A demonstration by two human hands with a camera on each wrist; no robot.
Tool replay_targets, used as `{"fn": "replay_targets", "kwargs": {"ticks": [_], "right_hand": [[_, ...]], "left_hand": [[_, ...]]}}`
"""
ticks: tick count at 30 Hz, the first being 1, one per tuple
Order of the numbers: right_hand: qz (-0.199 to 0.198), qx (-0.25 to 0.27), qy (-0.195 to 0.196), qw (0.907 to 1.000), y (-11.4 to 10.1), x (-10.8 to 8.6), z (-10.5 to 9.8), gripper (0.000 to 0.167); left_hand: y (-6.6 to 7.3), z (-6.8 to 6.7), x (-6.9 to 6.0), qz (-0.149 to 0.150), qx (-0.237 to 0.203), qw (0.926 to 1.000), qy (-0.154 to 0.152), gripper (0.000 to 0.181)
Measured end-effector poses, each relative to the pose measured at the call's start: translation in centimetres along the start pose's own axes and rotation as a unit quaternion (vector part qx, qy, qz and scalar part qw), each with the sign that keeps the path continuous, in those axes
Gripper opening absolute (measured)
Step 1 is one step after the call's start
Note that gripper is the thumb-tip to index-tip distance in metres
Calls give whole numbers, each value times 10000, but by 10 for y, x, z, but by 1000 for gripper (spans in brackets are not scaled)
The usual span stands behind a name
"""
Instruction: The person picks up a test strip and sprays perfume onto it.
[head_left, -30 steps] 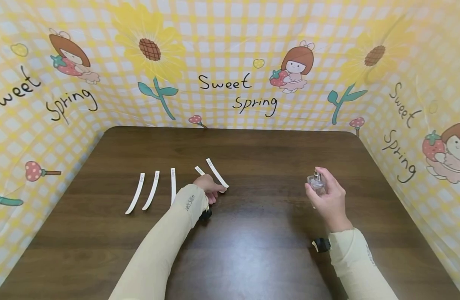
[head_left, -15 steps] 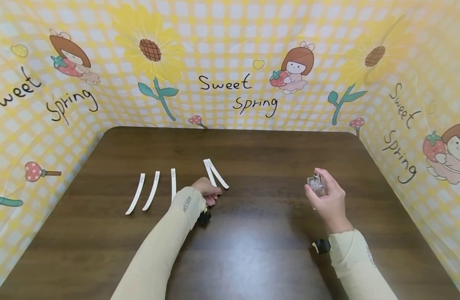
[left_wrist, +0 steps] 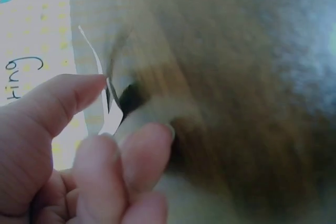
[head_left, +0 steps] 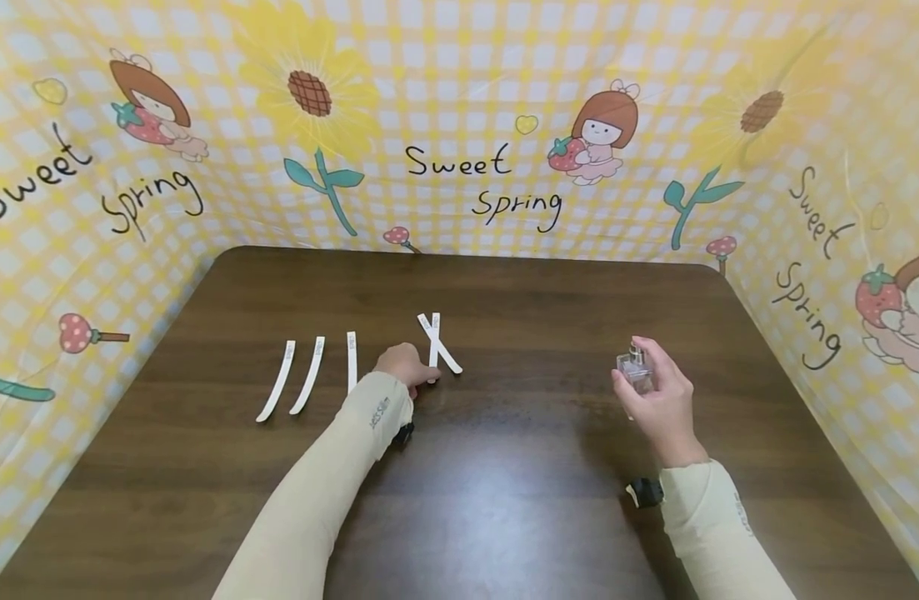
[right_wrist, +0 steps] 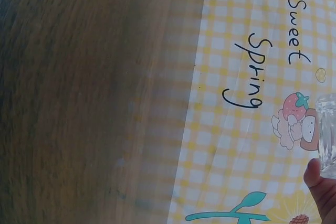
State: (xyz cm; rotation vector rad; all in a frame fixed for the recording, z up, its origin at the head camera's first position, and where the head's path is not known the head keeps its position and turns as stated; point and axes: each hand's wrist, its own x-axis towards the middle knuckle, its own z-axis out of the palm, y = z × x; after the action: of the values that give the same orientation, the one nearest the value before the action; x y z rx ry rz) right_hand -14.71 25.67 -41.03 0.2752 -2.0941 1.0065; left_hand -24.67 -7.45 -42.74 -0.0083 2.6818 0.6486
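My left hand [head_left: 402, 367] is at the near end of a white paper test strip [head_left: 434, 337], which it holds between thumb and curled fingers. In the left wrist view, the strip [left_wrist: 112, 121] bends between the thumb and the fingertips; the exact contact is blurred. A second strip [head_left: 450, 360] crosses it in an X. At the right, my right hand [head_left: 665, 400] grips a small clear glass perfume bottle [head_left: 636, 375] upright, with the index finger on its sprayer top. Only the edge of the bottle [right_wrist: 328, 140] and a fingertip show in the right wrist view.
To the left, three more strips lie on the brown wooden table [head_left: 519, 517]: a leftmost strip [head_left: 277, 383], a middle strip [head_left: 307, 377] and another strip [head_left: 352, 358] partly behind my left sleeve. A yellow checked cloth [head_left: 459, 100] surrounds the table's back and sides.
The strip at my left hand has swung, its far end moving right across the other strip. My left hand has shifted slightly left. The right hand keeps its grip on the perfume bottle.
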Motion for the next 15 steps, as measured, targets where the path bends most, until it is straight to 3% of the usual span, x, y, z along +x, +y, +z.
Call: {"fn": "replay_targets", "kwargs": {"ticks": [5, 8, 15], "right_hand": [[13, -47, 43, 10000, 2, 0, -2, 47], [60, -30, 1, 10000, 3, -1, -2, 48], [49, -24, -41, 10000, 5, -3, -4, 48]], "left_hand": [[-1, -1, 6, -80, -160, 9998, -56, 24], [-3, -1, 8, -204, -635, 9974, -280, 20], [-10, 2, 11, -407, -1998, 9775, -543, 11]]}}
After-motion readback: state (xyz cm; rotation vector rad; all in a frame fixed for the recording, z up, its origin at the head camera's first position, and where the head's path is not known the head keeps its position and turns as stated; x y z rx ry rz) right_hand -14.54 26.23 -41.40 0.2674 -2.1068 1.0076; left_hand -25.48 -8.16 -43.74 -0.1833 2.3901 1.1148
